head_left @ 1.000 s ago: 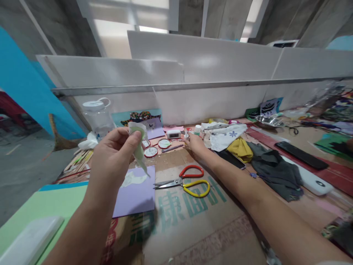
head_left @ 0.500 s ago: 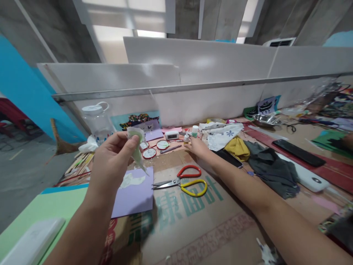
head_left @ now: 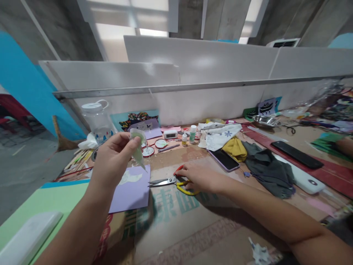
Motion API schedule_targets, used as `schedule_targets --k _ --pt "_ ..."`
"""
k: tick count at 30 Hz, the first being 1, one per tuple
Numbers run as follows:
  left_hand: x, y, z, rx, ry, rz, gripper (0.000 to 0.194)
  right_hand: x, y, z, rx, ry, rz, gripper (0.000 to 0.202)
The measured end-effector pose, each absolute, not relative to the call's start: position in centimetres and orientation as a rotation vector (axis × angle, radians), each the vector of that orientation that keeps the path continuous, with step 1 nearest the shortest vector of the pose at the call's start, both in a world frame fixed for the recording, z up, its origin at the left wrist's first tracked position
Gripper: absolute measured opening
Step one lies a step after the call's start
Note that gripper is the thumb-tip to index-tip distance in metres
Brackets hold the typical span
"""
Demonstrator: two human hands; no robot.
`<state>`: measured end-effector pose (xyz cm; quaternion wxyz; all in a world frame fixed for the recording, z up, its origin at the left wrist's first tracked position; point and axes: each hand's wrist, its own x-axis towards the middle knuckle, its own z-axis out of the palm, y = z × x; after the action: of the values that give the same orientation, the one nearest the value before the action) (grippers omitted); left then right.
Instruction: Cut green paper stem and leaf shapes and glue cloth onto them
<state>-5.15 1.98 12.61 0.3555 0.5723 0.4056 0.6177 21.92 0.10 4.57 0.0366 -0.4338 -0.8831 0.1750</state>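
Between thumb and fingers, my left hand (head_left: 117, 151) pinches a pale green and white scrap (head_left: 138, 156) that hangs down in a point. Below it lies a purple card (head_left: 135, 197) with a white cut shape (head_left: 131, 177) on it. My right hand (head_left: 194, 177) is on the red and yellow handles of the scissors (head_left: 168, 180), its fingers curled over them. The scissor blades point left and reach the card's right edge. A small yellow-labelled bottle (head_left: 184, 140) and a green and white glue tube (head_left: 192, 135) stand behind my right hand.
Cardboard (head_left: 171, 235) covers the table. On the right are a phone (head_left: 224, 160), yellow cloth (head_left: 235, 148), dark cloth (head_left: 266, 167) and a white power bank (head_left: 303, 176). A clear bottle (head_left: 96, 123) stands back left. Another person's hand (head_left: 346, 145) shows far right.
My right hand has moved back from the small bottles to the scissors' handles and now touches them. My left hand still holds the scrap in nearly the same place.
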Motion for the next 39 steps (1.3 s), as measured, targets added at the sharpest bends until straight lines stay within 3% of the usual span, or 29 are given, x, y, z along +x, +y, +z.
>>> schedule_targets --k 6,10,16,22,30,39 --pt "-4.5 1.4 12.9 1.517 1.069 1.493 0.032 21.8 0.5 4.0 -1.293 -2.709 0.647 0.059" --pt "-4.2 1.3 13.0 1.526 1.038 1.446 0.035 22.2 1.2 3.6 -1.294 -2.4 0.956 0.041" --pt "-4.4 2.1 12.5 1.525 1.037 1.408 0.036 21.3 1.5 5.7 -0.974 -1.834 1.36 0.054" --pt "-4.2 2.5 11.8 1.542 1.118 1.382 0.038 19.9 0.1 6.9 -0.888 -1.64 1.472 0.068" --pt "-4.5 3.3 10.8 1.587 1.15 1.371 0.037 19.5 -1.5 4.6 -1.027 -1.755 1.345 0.041" --pt "-4.3 3.1 11.1 1.561 1.14 1.363 0.036 19.1 -2.4 4.9 -0.877 -1.689 1.528 0.045"
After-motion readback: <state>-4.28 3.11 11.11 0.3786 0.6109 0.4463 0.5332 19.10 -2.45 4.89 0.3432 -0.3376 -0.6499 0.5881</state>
